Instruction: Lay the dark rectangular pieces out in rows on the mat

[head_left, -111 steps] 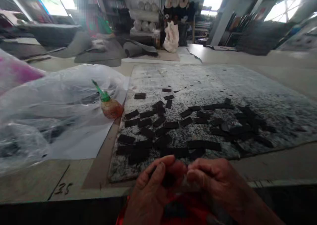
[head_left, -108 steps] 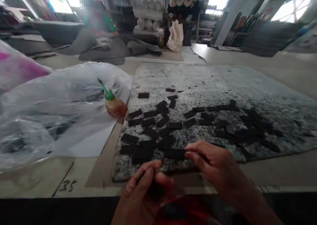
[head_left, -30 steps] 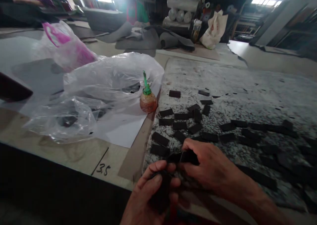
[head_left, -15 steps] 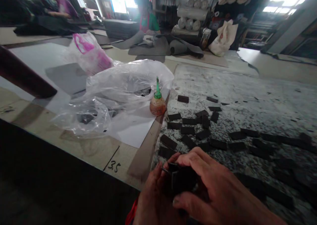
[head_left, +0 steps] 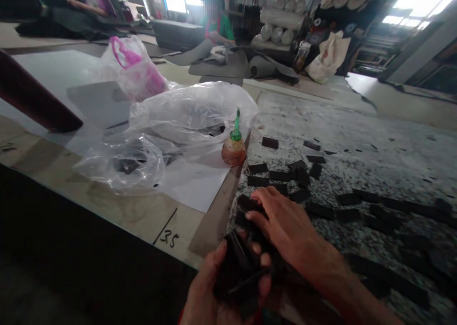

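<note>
My left hand (head_left: 228, 287) is shut on a bundle of dark rectangular strips (head_left: 237, 272), probably rubber or leather, at the bottom of the view. My right hand (head_left: 289, 225) lies over the near edge of a speckled grey-white mat (head_left: 357, 129), with its fingers apart. Its fingertips rest by several loose dark strips (head_left: 250, 208). More strips (head_left: 282, 175) lie scattered over the mat beyond it, and some lie in a long row to the right (head_left: 389, 203).
A round orange-brown bottle with a green nozzle (head_left: 233, 151) stands by the mat on white paper, next to a crumpled clear plastic bag (head_left: 178, 125). A pink-handled bag (head_left: 135, 72) lies behind. Co-workers (head_left: 216, 20) sit at the back near rolled material (head_left: 282, 25).
My right hand has come off the bundle and moved forward onto the strips on the mat. My left hand has dropped lower, and the bundle in it shows more fully.
</note>
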The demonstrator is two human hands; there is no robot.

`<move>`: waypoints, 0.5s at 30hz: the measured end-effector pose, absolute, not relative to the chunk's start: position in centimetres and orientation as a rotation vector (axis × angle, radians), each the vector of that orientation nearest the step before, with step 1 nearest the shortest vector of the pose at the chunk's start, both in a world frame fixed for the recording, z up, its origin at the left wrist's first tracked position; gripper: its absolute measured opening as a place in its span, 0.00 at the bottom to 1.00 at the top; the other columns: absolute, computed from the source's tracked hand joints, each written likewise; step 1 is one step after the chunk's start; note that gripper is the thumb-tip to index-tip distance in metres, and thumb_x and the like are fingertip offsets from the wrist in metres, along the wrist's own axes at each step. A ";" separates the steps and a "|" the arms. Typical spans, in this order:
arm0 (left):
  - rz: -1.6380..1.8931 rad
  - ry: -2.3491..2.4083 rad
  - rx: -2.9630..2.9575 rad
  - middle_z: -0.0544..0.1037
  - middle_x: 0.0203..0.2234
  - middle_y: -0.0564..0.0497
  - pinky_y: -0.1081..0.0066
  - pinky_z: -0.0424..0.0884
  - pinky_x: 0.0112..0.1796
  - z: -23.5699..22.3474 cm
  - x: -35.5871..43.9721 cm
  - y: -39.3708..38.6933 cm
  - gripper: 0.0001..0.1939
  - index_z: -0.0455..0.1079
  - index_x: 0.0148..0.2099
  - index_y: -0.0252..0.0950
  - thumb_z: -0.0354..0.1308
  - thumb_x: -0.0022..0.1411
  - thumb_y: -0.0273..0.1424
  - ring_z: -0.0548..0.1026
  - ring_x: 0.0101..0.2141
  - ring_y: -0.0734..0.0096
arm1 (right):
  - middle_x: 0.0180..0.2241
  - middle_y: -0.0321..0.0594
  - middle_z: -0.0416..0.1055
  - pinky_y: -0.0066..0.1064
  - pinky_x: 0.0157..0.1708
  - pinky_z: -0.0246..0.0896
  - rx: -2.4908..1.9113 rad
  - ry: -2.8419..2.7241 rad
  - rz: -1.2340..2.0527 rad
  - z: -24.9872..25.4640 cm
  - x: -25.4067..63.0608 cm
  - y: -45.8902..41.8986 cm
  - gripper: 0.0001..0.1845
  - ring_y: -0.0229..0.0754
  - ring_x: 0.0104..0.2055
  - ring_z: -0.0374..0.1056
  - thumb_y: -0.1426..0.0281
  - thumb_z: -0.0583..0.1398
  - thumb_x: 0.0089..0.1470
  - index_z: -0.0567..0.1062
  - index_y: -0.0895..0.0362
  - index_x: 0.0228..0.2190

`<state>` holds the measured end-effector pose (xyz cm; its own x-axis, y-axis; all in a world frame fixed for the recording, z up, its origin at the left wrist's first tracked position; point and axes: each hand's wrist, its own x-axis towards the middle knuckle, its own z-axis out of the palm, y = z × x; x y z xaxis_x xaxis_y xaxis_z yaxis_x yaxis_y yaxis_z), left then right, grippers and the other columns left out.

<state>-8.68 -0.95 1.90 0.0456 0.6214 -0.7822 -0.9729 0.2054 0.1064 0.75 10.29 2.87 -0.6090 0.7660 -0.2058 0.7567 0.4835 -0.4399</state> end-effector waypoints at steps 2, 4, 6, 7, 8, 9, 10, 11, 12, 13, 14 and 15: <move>1.307 0.795 -0.532 0.80 0.28 0.42 0.68 0.75 0.30 1.8 -8.7 -1.1 0.10 0.73 0.38 0.32 0.51 0.62 0.30 0.79 0.29 0.63 | 0.42 0.45 0.67 0.37 0.44 0.57 -1.405 -2.681 0.801 2.8 0.6 10.5 0.08 0.46 0.44 0.64 0.73 0.56 0.57 0.67 0.60 0.40; 1.304 0.772 -0.538 0.80 0.28 0.42 0.68 0.75 0.30 1.6 -8.8 -1.2 0.11 0.73 0.38 0.31 0.52 0.62 0.31 0.79 0.29 0.62 | 0.38 0.41 0.68 0.35 0.42 0.56 -1.379 -2.649 0.843 2.6 0.6 10.9 0.04 0.43 0.41 0.64 0.73 0.58 0.56 0.68 0.59 0.36; 1.291 0.752 -0.546 0.80 0.28 0.42 0.68 0.75 0.30 1.4 -8.9 -1.3 0.12 0.74 0.37 0.32 0.51 0.63 0.32 0.79 0.29 0.63 | 0.34 0.38 0.68 0.32 0.38 0.55 -1.351 -2.594 0.888 2.4 0.6 11.3 0.02 0.41 0.38 0.64 0.73 0.58 0.55 0.67 0.58 0.31; 1.283 0.736 -0.543 0.80 0.28 0.43 0.68 0.74 0.30 1.3 -9.0 -1.4 0.12 0.74 0.36 0.32 0.51 0.63 0.32 0.79 0.29 0.63 | 0.32 0.36 0.68 0.31 0.37 0.55 -1.343 -2.555 0.900 2.5 0.7 11.4 0.03 0.40 0.36 0.63 0.73 0.58 0.55 0.67 0.57 0.30; 1.271 0.711 -0.536 0.80 0.28 0.44 0.68 0.74 0.31 1.2 -9.1 -1.5 0.12 0.74 0.36 0.33 0.51 0.63 0.32 0.78 0.30 0.64 | 0.31 0.35 0.68 0.30 0.35 0.54 -1.344 -2.511 0.911 2.6 0.8 11.5 0.04 0.39 0.34 0.63 0.72 0.58 0.55 0.67 0.57 0.29; 1.259 0.680 -0.522 0.80 0.29 0.45 0.69 0.74 0.32 1.1 -9.2 -1.5 0.11 0.74 0.36 0.33 0.51 0.63 0.32 0.78 0.31 0.65 | 0.29 0.33 0.68 0.29 0.33 0.53 -1.358 -2.473 0.929 2.7 0.9 11.4 0.05 0.37 0.32 0.62 0.73 0.58 0.55 0.67 0.57 0.27; 1.251 0.655 -0.503 0.79 0.29 0.46 0.70 0.73 0.33 1.0 -9.3 -1.6 0.10 0.73 0.37 0.34 0.51 0.63 0.31 0.78 0.32 0.65 | 0.27 0.32 0.68 0.29 0.31 0.52 -1.372 -2.458 0.963 3.0 1.0 11.3 0.06 0.37 0.30 0.62 0.73 0.58 0.55 0.67 0.56 0.26; 1.248 0.638 -0.482 0.79 0.30 0.47 0.70 0.73 0.34 0.9 -9.4 -1.7 0.10 0.73 0.37 0.34 0.52 0.63 0.31 0.78 0.33 0.66 | 0.26 0.31 0.67 0.29 0.30 0.51 -1.382 -2.469 1.006 3.1 1.1 11.1 0.07 0.36 0.29 0.62 0.73 0.58 0.55 0.67 0.56 0.25; 1.250 0.628 -0.458 0.79 0.30 0.47 0.70 0.73 0.34 0.8 -9.4 -1.7 0.09 0.73 0.38 0.34 0.52 0.62 0.31 0.78 0.33 0.66 | 0.25 0.31 0.67 0.29 0.30 0.51 -1.389 -2.499 1.050 3.3 1.3 10.7 0.07 0.36 0.29 0.62 0.73 0.57 0.55 0.67 0.56 0.25; 1.251 0.622 -0.436 0.79 0.31 0.47 0.69 0.72 0.34 0.6 -9.5 -1.8 0.09 0.73 0.39 0.34 0.52 0.62 0.31 0.77 0.33 0.66 | 0.26 0.32 0.68 0.29 0.30 0.52 -1.389 -2.539 1.073 3.4 1.3 10.3 0.06 0.37 0.30 0.63 0.73 0.57 0.55 0.68 0.56 0.26; 1.253 0.615 -0.412 0.79 0.31 0.46 0.69 0.72 0.34 0.4 -9.5 -1.8 0.10 0.73 0.38 0.33 0.52 0.62 0.31 0.77 0.33 0.66 | 0.29 0.33 0.69 0.30 0.32 0.53 -1.380 -2.581 1.061 3.4 1.4 9.9 0.04 0.38 0.32 0.64 0.74 0.57 0.55 0.69 0.56 0.29; 1.256 0.606 -0.386 0.79 0.31 0.46 0.69 0.72 0.34 0.3 -9.6 -1.8 0.10 0.73 0.38 0.33 0.52 0.62 0.31 0.77 0.33 0.66 | 0.32 0.35 0.70 0.31 0.34 0.54 -1.368 -2.622 1.012 3.3 1.4 9.5 0.03 0.40 0.35 0.65 0.74 0.56 0.56 0.70 0.55 0.33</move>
